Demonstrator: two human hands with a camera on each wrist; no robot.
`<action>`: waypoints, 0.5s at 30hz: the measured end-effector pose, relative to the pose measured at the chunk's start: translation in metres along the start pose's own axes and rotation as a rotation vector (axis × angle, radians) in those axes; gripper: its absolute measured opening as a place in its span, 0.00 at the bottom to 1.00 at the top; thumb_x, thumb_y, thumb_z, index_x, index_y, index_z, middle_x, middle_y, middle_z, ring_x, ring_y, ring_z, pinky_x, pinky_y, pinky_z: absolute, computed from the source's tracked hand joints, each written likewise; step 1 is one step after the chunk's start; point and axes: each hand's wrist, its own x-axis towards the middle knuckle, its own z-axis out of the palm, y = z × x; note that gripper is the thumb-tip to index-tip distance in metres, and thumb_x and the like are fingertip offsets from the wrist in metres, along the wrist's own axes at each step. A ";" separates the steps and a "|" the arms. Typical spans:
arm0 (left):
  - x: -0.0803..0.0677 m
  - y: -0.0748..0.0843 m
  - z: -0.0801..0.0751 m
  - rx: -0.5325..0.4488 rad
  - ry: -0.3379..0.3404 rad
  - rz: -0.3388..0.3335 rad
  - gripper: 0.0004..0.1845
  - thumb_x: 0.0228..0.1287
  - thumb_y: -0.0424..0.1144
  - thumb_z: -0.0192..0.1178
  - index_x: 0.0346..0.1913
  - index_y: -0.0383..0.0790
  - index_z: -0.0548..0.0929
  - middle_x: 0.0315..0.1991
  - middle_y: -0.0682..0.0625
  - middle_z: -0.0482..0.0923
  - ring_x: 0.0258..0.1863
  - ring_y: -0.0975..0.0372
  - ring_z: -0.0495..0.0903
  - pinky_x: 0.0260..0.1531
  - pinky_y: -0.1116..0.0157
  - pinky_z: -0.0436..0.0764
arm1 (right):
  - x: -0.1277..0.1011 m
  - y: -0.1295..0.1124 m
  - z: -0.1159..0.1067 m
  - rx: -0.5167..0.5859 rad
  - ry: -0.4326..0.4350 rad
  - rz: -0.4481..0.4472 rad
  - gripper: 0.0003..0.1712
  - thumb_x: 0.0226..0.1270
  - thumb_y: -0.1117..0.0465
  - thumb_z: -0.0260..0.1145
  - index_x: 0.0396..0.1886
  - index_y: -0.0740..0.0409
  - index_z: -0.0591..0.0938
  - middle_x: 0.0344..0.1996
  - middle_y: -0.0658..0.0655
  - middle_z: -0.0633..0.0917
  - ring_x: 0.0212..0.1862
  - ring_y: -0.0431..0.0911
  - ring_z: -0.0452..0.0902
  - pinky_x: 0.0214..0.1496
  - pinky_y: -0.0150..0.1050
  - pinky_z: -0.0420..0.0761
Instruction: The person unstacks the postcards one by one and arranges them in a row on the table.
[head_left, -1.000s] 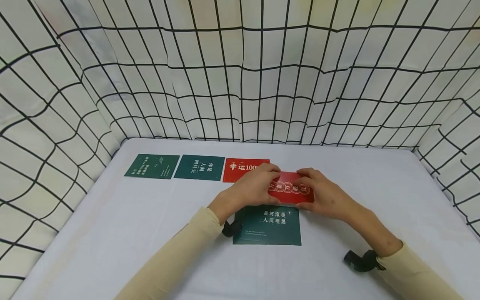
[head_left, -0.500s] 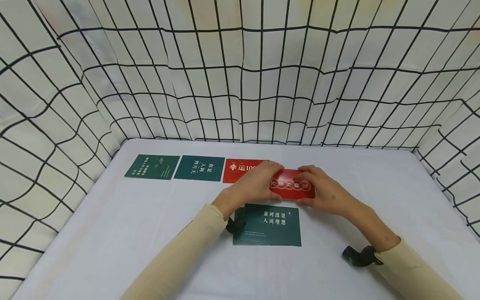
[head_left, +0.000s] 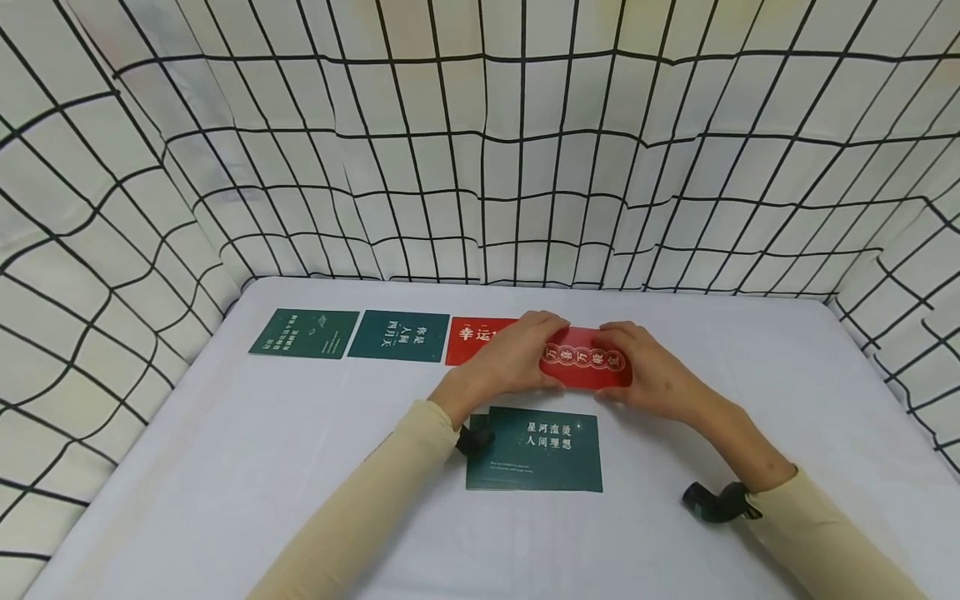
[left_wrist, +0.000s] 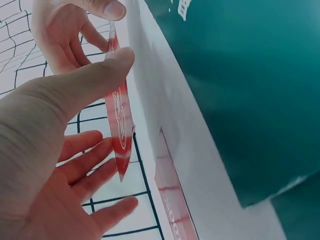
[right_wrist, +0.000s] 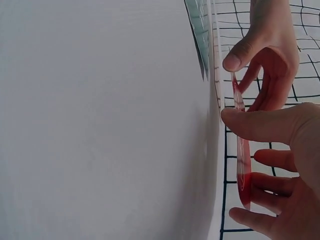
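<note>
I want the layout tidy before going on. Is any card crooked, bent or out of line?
Nothing looks damaged. Three cards form a straight row: two green, one red. Another green card lies alone nearer. Both hands hold a red card above the table.

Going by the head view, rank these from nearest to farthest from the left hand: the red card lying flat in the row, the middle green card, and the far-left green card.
From the left hand:
1. Flat red card, right end of the row, partly under the hand.
2. Middle green card, next to its left.
3. Far-left green card, at the row's left end.
</note>
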 end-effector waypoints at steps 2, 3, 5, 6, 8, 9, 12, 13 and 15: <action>0.001 -0.002 -0.001 0.018 0.006 -0.002 0.52 0.53 0.51 0.80 0.78 0.44 0.66 0.76 0.49 0.69 0.76 0.56 0.66 0.67 0.58 0.82 | 0.001 0.001 -0.001 -0.009 0.001 0.005 0.49 0.52 0.60 0.84 0.74 0.58 0.71 0.73 0.63 0.71 0.74 0.61 0.67 0.64 0.61 0.83; 0.001 -0.004 -0.001 0.030 0.011 -0.005 0.52 0.52 0.51 0.80 0.78 0.44 0.66 0.76 0.49 0.69 0.76 0.56 0.66 0.68 0.57 0.81 | 0.001 0.001 -0.002 -0.010 0.004 0.006 0.49 0.52 0.60 0.83 0.74 0.59 0.71 0.73 0.64 0.71 0.74 0.62 0.67 0.65 0.61 0.83; 0.002 -0.007 -0.002 0.034 0.016 -0.010 0.52 0.52 0.52 0.81 0.78 0.43 0.66 0.75 0.49 0.70 0.75 0.56 0.67 0.69 0.57 0.80 | 0.001 0.002 -0.003 -0.014 0.008 0.005 0.49 0.52 0.60 0.83 0.74 0.60 0.71 0.73 0.64 0.71 0.74 0.62 0.67 0.65 0.62 0.82; 0.002 -0.008 -0.002 0.031 0.018 -0.013 0.52 0.51 0.52 0.81 0.78 0.43 0.66 0.75 0.49 0.70 0.75 0.56 0.68 0.68 0.57 0.81 | 0.002 0.003 -0.004 -0.015 0.008 0.004 0.49 0.52 0.60 0.83 0.74 0.60 0.71 0.73 0.64 0.71 0.74 0.63 0.67 0.65 0.62 0.82; 0.002 -0.011 -0.001 0.030 0.023 -0.016 0.52 0.51 0.51 0.81 0.78 0.43 0.66 0.74 0.49 0.70 0.74 0.56 0.68 0.66 0.57 0.82 | 0.003 0.005 -0.004 -0.016 0.009 0.000 0.49 0.52 0.61 0.83 0.73 0.61 0.71 0.73 0.65 0.71 0.74 0.63 0.67 0.65 0.62 0.82; 0.003 -0.012 -0.001 0.029 0.025 -0.019 0.52 0.51 0.51 0.81 0.78 0.44 0.66 0.74 0.49 0.70 0.74 0.56 0.68 0.65 0.58 0.83 | 0.003 0.005 -0.004 -0.017 0.009 0.002 0.49 0.52 0.61 0.83 0.73 0.61 0.71 0.73 0.65 0.71 0.74 0.63 0.67 0.65 0.62 0.82; 0.003 -0.015 0.000 0.027 0.030 -0.023 0.52 0.51 0.50 0.81 0.78 0.46 0.66 0.75 0.50 0.69 0.75 0.56 0.67 0.61 0.58 0.86 | 0.005 0.008 -0.005 -0.018 0.007 0.004 0.49 0.53 0.61 0.83 0.74 0.61 0.71 0.73 0.64 0.71 0.74 0.62 0.67 0.65 0.61 0.82; 0.004 -0.015 0.000 0.029 0.031 -0.023 0.52 0.51 0.50 0.81 0.78 0.46 0.66 0.75 0.50 0.69 0.75 0.56 0.67 0.61 0.58 0.86 | 0.005 0.009 -0.005 -0.018 0.006 0.007 0.49 0.53 0.61 0.83 0.74 0.61 0.71 0.73 0.64 0.71 0.74 0.62 0.67 0.65 0.61 0.82; 0.004 -0.016 0.001 0.031 0.031 -0.025 0.52 0.51 0.50 0.81 0.78 0.47 0.66 0.75 0.50 0.68 0.75 0.56 0.66 0.61 0.58 0.86 | 0.006 0.010 -0.005 -0.015 0.002 0.015 0.49 0.53 0.61 0.83 0.74 0.60 0.71 0.74 0.64 0.70 0.74 0.62 0.66 0.65 0.61 0.83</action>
